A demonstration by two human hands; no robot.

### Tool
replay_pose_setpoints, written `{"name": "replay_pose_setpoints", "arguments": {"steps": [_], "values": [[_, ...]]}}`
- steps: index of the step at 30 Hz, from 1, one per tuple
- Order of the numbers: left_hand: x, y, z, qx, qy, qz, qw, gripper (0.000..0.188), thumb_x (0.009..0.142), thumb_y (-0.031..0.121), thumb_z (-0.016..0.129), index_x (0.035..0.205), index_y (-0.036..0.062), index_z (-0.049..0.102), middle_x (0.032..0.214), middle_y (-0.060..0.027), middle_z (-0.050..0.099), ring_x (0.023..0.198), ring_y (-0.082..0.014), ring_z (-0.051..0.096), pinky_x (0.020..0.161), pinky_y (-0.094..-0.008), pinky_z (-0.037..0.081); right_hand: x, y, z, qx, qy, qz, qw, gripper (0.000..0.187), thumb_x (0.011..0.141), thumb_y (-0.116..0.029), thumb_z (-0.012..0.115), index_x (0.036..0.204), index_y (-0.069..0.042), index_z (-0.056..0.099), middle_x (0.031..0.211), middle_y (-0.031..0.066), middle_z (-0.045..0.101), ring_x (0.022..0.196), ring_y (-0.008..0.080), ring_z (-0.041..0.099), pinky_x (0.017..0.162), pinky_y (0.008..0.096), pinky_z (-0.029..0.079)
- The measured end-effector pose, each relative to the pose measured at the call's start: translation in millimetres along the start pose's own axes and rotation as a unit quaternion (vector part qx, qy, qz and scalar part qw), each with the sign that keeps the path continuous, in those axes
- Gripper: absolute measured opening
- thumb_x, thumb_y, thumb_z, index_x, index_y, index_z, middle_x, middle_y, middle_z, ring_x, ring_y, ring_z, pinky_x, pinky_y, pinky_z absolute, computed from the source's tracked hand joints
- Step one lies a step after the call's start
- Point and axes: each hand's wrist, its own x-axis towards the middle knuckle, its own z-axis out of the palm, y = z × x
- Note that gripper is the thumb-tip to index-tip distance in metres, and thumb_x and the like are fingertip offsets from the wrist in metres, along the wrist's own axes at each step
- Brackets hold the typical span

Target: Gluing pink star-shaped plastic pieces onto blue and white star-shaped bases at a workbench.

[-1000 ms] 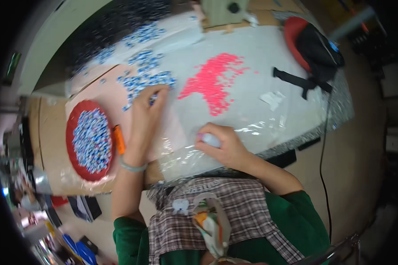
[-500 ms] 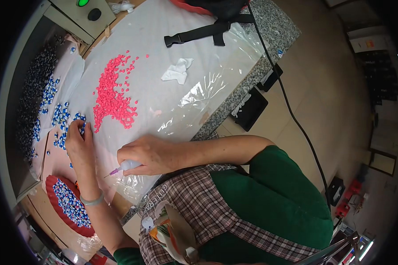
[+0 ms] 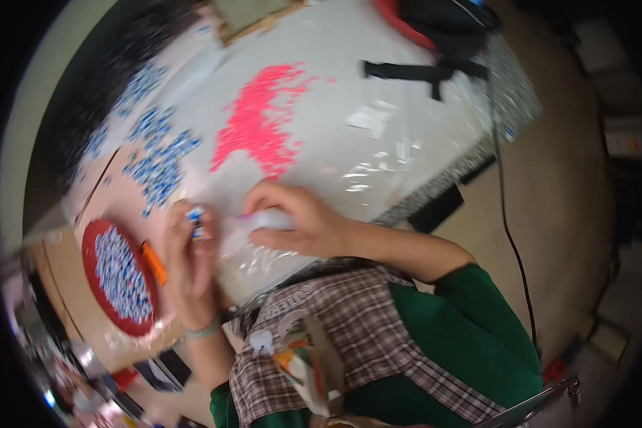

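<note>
Small blue-and-white pieces (image 3: 195,220) rest in the fingers of my left hand (image 3: 187,253), which is curled and blurred by motion. My right hand (image 3: 299,217) is closed around a small translucent squeeze bottle (image 3: 272,220) with a purple needle tip, pointing left toward my left hand. The needle itself is too blurred to make out. Beyond both hands, many small pink pieces (image 3: 253,121) lie spread on the white-covered table (image 3: 321,100). Loose blue-and-white pieces (image 3: 157,167) are scattered to their left.
At the left stands a red oval tray (image 3: 89,246) filled with blue-and-white pieces, an orange tool (image 3: 153,262) beside it. Dark pieces (image 3: 107,93) lie at the far left. A crumpled white tissue (image 3: 371,120) and a black buckled strap (image 3: 406,71) lie farther right.
My left hand has come back from the scattered blue-and-white pieces, now with some in its fingers. My right hand holds the bottle nearer to it. The whole view has shifted.
</note>
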Motion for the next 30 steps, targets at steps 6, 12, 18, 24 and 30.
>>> {"name": "replay_pose_setpoints", "arguments": {"steps": [6, 12, 18, 24, 30], "values": [[-20, -12, 14, -0.074, 0.017, -0.032, 0.997, 0.028, 0.092, 0.013, 0.06, 0.114, -0.0048, 0.06, 0.089, -0.0107, 0.063, 0.073, -0.0142, 0.056, 0.065, -0.0209, 0.047, 3, -15, -12, 0.18, -0.039, 0.19, 0.964, 0.031, 0.09, -0.011, 0.056, 0.115, -0.006, 0.039, 0.107, 0.0107, 0.051, 0.071, 0.01, 0.054, 0.057, 0.0211, 0.042], [-31, -11, 10, -0.051, -0.033, -0.068, 0.996, 0.025, 0.094, 0.012, 0.058, 0.115, 0.0002, 0.062, 0.09, -0.0097, 0.067, 0.068, -0.0111, 0.056, 0.058, -0.0195, 0.044, 12, -20, -11, 0.091, 0.01, 0.159, 0.983, 0.023, 0.089, -0.012, 0.059, 0.109, -0.002, 0.053, 0.113, 0.0122, 0.051, 0.07, 0.0125, 0.057, 0.05, 0.0208, 0.041], [-37, -19, 4, -0.045, -0.039, -0.04, 0.997, 0.022, 0.095, 0.011, 0.057, 0.114, 0.0024, 0.063, 0.093, -0.0083, 0.068, 0.074, -0.0099, 0.061, 0.059, -0.0206, 0.046, 22, -21, -11, 0.081, 0.035, 0.118, 0.989, 0.028, 0.084, -0.008, 0.068, 0.108, -0.002, 0.054, 0.104, 0.0127, 0.058, 0.066, 0.0126, 0.058, 0.048, 0.02, 0.041], [-39, -27, 4, 0.12, 0.0, 0.04, 0.992, 0.022, 0.093, 0.005, 0.06, 0.114, 0.0012, 0.062, 0.096, -0.0056, 0.066, 0.076, -0.0086, 0.062, 0.06, -0.0209, 0.049, 24, -28, -4, -0.015, 0.056, 0.053, 0.997, 0.037, 0.083, -0.009, 0.074, 0.111, -0.001, 0.051, 0.097, 0.0152, 0.065, 0.066, 0.0122, 0.059, 0.052, 0.0206, 0.044], [-42, -34, 6, 0.152, 0.012, 0.048, 0.987, 0.023, 0.091, 0.004, 0.062, 0.113, 0.0011, 0.063, 0.096, -0.0038, 0.063, 0.075, -0.0071, 0.06, 0.059, -0.0204, 0.05, 19, -43, -7, -0.118, 0.024, 0.035, 0.992, 0.045, 0.089, -0.017, 0.068, 0.124, 0.003, 0.049, 0.095, 0.0154, 0.066, 0.07, 0.013, 0.061, 0.06, 0.0233, 0.05]]}}
